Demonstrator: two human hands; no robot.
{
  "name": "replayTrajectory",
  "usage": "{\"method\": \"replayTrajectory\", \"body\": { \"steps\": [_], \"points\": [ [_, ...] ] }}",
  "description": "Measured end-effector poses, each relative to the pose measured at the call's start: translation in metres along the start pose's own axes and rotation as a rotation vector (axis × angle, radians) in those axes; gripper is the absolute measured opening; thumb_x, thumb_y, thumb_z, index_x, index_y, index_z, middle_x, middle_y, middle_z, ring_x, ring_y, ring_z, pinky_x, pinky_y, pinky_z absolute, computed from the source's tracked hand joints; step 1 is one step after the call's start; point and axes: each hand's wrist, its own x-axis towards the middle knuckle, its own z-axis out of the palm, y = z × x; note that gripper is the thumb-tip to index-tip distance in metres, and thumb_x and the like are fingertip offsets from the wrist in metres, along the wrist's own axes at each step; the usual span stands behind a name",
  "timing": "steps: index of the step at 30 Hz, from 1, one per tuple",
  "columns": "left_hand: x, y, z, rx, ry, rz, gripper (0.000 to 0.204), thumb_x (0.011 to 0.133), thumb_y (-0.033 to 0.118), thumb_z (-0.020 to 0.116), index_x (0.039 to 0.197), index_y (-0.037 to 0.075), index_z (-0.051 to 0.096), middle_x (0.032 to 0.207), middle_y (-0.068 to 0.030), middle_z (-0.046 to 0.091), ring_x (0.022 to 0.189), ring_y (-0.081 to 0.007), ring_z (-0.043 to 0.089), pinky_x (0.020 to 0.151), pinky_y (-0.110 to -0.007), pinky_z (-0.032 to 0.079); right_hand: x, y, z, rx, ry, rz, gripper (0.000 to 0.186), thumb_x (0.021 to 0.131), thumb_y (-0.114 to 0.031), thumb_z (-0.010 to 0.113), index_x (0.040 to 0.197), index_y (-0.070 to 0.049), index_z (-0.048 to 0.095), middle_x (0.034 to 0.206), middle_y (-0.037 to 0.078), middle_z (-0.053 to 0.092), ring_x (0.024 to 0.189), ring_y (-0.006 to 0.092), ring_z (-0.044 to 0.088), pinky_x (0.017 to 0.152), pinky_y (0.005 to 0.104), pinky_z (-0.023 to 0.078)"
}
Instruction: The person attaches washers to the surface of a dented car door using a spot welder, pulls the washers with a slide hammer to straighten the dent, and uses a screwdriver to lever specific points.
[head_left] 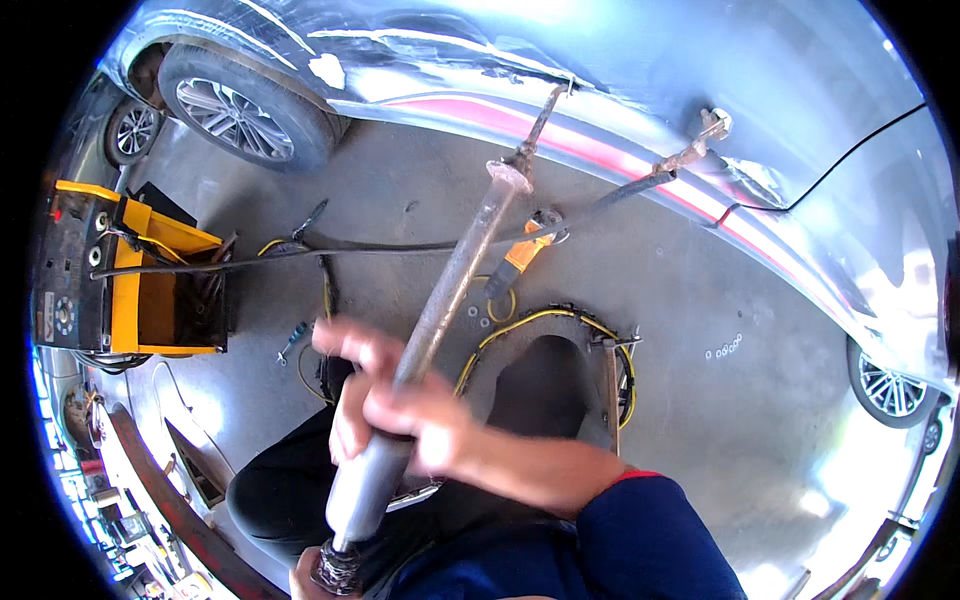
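A long metal slide hammer (455, 275) slants from my lap up to the car's side panel (640, 60). Its hooked tip (562, 92) meets the panel at a scraped, bare-metal crease. My right hand (435, 415), smeared by motion, is around the upper end of the sliding weight (365, 490), with one finger stretched out to the left. At the lower edge my left hand (305, 578), mostly cut off, closes on the dark rear handle (336, 570). Right of the tip, a clamp (712, 128) on a black cable (400, 248) is fixed to the car body.
The cable crosses below the car to a yellow and black machine (125, 270) at the left. An orange and black angle grinder (522, 255), a yellow hose (530, 318) and small washers (725, 348) lie on the grey floor. Car wheels (235, 115) stand at both sides.
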Motion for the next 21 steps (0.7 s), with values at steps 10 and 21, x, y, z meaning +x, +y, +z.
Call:
{"method": "replayTrajectory", "body": {
  "steps": [10,21],
  "points": [
    [-0.013,-0.042,-0.004,0.050,-0.024,-0.127,0.047,0.073,-0.001,0.067,0.119,0.000,0.059,0.082,-0.0019,0.062,0.069,-0.0090,0.056,0.061,-0.026,0.047,-0.030,0.087,0.015,-0.075,-0.002,0.141,0.016,0.093,-0.010,0.066,0.104,-0.003,0.057,0.081,0.002,0.059,0.081,0.0108,0.061,0.076,0.0288,0.049],
    [0.031,-0.053,-0.024,0.267,-0.240,-0.064,0.045,0.073,0.011,0.081,0.111,0.001,0.059,0.087,-0.0085,0.068,0.078,-0.0127,0.063,0.070,-0.029,0.052,-0.059,0.083,-0.007,-0.182,0.100,0.264,0.011,0.092,-0.007,0.063,0.102,-0.003,0.064,0.098,0.005,0.063,0.095,0.0139,0.060,0.089,0.0324,0.047]
  ]
}}
